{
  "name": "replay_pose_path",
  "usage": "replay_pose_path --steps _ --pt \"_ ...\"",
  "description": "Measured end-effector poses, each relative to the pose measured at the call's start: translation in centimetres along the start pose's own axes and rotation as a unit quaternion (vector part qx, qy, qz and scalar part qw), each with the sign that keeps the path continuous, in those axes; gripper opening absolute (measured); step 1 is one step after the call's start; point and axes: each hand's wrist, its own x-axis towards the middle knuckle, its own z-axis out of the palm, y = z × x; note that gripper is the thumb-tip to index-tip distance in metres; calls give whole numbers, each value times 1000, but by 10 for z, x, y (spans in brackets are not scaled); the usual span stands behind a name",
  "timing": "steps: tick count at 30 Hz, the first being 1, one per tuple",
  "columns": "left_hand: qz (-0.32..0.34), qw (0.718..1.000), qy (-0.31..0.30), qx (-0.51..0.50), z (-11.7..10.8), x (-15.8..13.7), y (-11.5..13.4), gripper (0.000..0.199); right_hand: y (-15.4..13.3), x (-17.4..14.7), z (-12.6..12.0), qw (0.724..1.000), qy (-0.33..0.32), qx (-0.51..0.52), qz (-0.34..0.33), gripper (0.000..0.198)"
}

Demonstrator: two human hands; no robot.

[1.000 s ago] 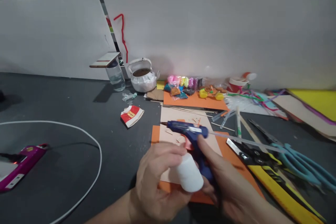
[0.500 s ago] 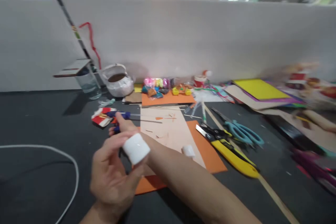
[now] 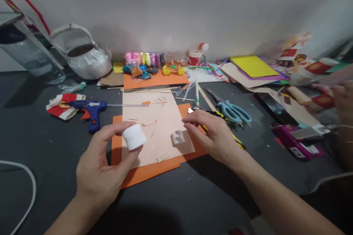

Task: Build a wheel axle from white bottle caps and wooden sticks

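My left hand [image 3: 102, 165] pinches a small white cylinder [image 3: 134, 137] between thumb and fingers, above the left part of a pale paper sheet [image 3: 138, 99]. To the right, my right hand [image 3: 213, 136] hovers with thumb and fingertips slightly apart and nothing visible between them. Close to those fingertips, a second small white piece [image 3: 178, 137] lies on the sheet. Under the sheet is an orange sheet [image 3: 149, 176]. Thin sticks [image 3: 162, 157] and scraps lie on the paper. A blue glue gun [image 3: 94, 113] rests at the left, its clear glue stick reaching over the sheet.
Blue-handled scissors [image 3: 234, 111] and a yellow-handled cutter [image 3: 238, 141], partly hidden by my right hand, lie at the right. Farther right are a black phone [image 3: 275, 108] and a purple glue gun [image 3: 296, 141]. A silvery kettle-shaped pot [image 3: 89, 62] stands at back left. Another person's hand [image 3: 343, 99] shows at far right.
My right hand has let go of the blue glue gun and moved right, uncrossing from my left. The left hand still holds the white cylinder. The view has tilted down.
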Motion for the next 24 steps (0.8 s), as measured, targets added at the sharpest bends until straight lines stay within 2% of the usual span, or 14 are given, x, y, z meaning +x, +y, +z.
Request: replay_pose_path --steps 2,4,6,11,14,16,18,20,22,24 --pt "-14 999 -31 35 1 -2 -6 47 2 -7 3 994 -63 -56 -67 10" --pt "-29 997 -53 54 2 -2 -8 46 0 -11 17 967 -139 -147 -156 14" --pt "-39 995 -70 60 4 -1 -8 45 -1 -14 33 936 -184 -217 -209 19" --pt "-15 988 -106 108 5 -1 -2 41 4 -16 50 910 -193 -270 -247 25" --pt "21 986 -131 100 4 -1 -1 40 6 -17 47 917 -172 -245 -264 24" --pt "33 983 -149 103 3 -1 0 38 4 -18 42 945 -140 -180 -233 20" --pt "40 979 -162 117 3 -1 0 37 0 -18 35 977 -95 -99 -164 14" --pt "47 976 -173 126 4 -2 1 35 -6 -19 28 995 -57 -22 -81 9" --pt "51 974 -182 124 6 -2 2 34 -11 -18 24 997 -41 66 7 8" --pt "51 974 -191 113 9 -2 2 33 -14 -17 22 984 -44 152 84 8"
